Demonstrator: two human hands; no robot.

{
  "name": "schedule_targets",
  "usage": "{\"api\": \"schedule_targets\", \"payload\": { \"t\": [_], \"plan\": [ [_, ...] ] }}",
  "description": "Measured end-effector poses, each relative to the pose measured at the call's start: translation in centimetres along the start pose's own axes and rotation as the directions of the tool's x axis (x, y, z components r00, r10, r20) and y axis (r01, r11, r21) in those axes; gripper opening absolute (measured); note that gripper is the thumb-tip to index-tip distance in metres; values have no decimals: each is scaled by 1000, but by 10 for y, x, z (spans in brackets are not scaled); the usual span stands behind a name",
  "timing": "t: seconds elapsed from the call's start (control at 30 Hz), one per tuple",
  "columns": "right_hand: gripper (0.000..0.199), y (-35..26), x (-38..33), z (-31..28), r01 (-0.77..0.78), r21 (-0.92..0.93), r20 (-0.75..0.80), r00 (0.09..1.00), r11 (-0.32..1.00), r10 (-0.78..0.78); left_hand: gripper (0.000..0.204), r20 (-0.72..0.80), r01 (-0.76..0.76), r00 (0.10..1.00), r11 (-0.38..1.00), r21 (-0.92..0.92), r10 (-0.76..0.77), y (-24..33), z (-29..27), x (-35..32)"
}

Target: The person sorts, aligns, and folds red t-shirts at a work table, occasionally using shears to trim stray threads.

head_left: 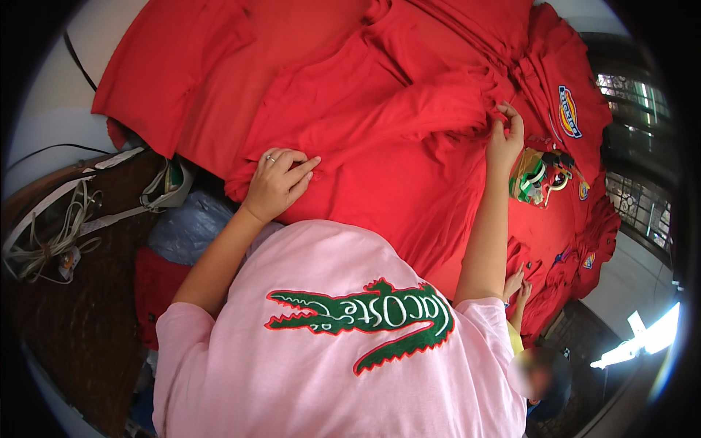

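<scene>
A red shirt [394, 117] lies rumpled over other red cloth in front of me, with long folds running across it. My left hand [281, 179], with a ring on one finger, rests on its near left edge; the fingers are stretched out and apart on the cloth. On the right, my right hand [505, 139] has its fingers and thumb bent together at a bunched part of the shirt. The exact pinch there is partly hidden by the fingers.
A small container of green, white and black items [539, 179] sits on the red cloth beside my right forearm. More red shirts with patches [568, 113] lie beyond. Another person's hands [517, 288] work at the right. Coiled cable [51, 241] and a bluish plastic bag [191, 226] are left.
</scene>
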State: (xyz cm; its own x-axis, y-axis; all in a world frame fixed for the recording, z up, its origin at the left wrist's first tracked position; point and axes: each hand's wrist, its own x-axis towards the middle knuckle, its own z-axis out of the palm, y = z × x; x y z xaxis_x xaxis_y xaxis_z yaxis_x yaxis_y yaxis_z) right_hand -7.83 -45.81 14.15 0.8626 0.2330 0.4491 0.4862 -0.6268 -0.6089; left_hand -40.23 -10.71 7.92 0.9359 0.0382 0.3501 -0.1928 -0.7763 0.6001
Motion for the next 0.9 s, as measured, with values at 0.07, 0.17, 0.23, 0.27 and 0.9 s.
{"api": "schedule_targets", "payload": {
  "t": [0.07, 0.17, 0.23, 0.27, 0.9],
  "plan": [
    [21, -8, 19, 17, 66, 53, 8, 998, 996, -67, 29, -3, 44, 999, 995, -84, -44, 1, -4, 5],
    [23, -29, 51, 55, 144, 74, 153, 976, 987, -154, 26, -55, 192, 978, 973, -127, -200, -4, -13, 33],
    [29, -50, 73, 87, 139, 51, 259, 955, 989, -148, 29, -187, 266, 943, 961, -70, -275, -22, -8, 55],
    [33, -56, 83, 103, 141, 37, 309, 940, 989, -145, 31, -255, 303, 918, 952, -48, -305, -32, -5, 68],
    [14, -39, 95, 61, 274, 115, 40, 959, 955, -280, 25, -228, 60, 969, 986, -154, -94, -6, -14, 68]
  ]
}}
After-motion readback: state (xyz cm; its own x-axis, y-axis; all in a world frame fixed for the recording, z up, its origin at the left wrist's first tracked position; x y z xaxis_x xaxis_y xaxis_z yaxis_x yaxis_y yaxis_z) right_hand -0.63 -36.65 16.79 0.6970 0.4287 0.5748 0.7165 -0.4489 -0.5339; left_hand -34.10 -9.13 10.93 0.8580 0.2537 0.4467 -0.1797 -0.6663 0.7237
